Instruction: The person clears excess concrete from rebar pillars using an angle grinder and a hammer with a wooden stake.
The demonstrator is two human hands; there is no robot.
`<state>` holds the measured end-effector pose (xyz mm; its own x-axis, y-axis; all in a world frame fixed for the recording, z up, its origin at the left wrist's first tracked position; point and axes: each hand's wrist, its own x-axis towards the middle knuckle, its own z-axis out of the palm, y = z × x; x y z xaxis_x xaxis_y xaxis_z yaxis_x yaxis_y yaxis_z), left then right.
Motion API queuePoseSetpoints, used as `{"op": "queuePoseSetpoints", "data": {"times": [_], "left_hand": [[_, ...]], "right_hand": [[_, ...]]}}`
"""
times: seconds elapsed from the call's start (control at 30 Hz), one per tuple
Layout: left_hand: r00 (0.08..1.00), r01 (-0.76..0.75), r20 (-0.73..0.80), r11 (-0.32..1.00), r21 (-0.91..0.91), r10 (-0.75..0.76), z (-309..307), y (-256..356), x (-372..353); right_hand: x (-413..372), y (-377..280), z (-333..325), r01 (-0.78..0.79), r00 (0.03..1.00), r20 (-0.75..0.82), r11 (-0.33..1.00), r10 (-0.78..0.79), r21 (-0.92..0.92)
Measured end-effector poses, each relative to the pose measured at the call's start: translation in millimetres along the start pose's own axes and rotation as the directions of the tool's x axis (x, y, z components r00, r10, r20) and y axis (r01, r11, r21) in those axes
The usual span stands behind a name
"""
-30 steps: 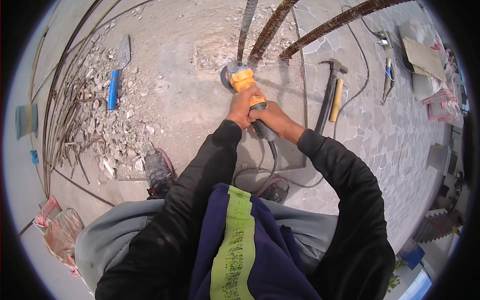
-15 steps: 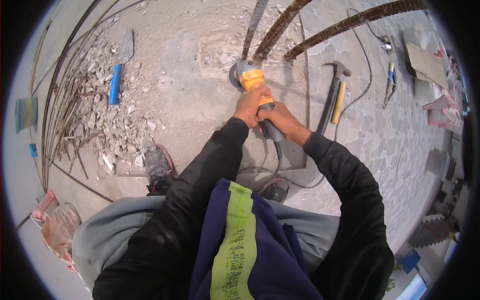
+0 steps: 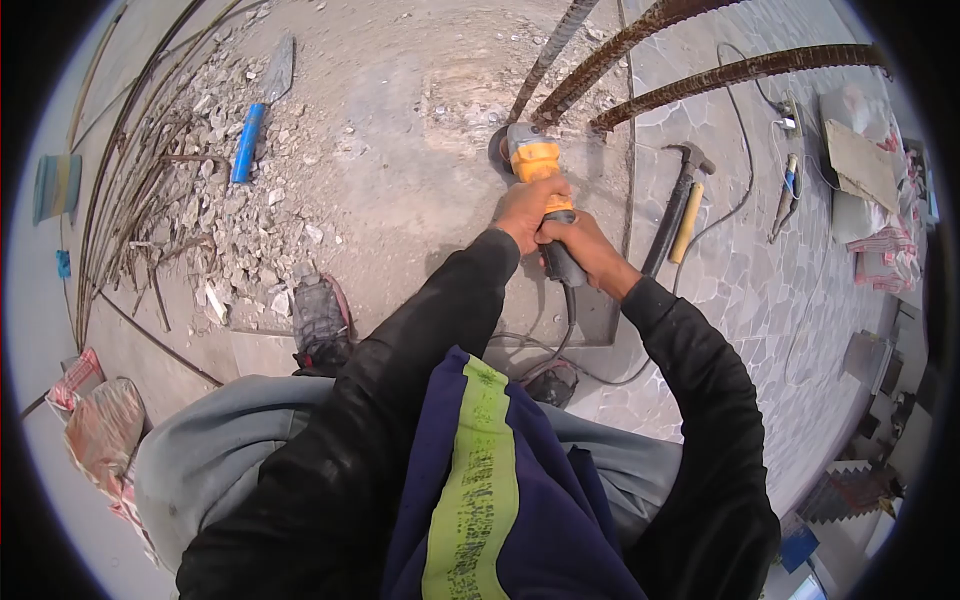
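Both my hands grip a yellow angle grinder (image 3: pixel 532 156) with a grey head and a dark rear handle. My left hand (image 3: pixel 527 206) wraps the yellow body. Just behind it, my right hand (image 3: pixel 583 246) closes around the dark handle, where the cable leaves. The grinder's disc sits at the foot of three rusty rebar rods (image 3: pixel 640 32) that rise out of the concrete floor (image 3: pixel 400 150); the disc is next to the leftmost rod's base. Contact between disc and rod cannot be made out.
A hammer (image 3: pixel 678 205) and a wooden-handled tool lie on the stone paving to the right. A blue-handled trowel (image 3: pixel 256 120) lies in rubble (image 3: pixel 215 230) at the left, beside bent rebar. My shoe (image 3: pixel 320 320) stands near the rubble. A cable loops under my arms.
The grinder and both hands have shifted right and slightly down in view, as have the rebar bases, as my head turned; the disc stays at the base of the rods.
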<state>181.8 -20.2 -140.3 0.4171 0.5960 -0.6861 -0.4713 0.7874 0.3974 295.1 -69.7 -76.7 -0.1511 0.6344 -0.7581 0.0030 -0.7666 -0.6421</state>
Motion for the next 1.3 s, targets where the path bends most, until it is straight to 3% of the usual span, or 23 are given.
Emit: {"op": "queuePoseSetpoints", "data": {"times": [1.3], "left_hand": [[1.0, -0.022, 0.001, 1.0, -0.019, 0.022, -2.9, 2.0, -1.2]], "right_hand": [[2.5, -5.5, -0.4, -0.014, 1.0, 0.005, 0.998, 0.014, -0.058]]}}
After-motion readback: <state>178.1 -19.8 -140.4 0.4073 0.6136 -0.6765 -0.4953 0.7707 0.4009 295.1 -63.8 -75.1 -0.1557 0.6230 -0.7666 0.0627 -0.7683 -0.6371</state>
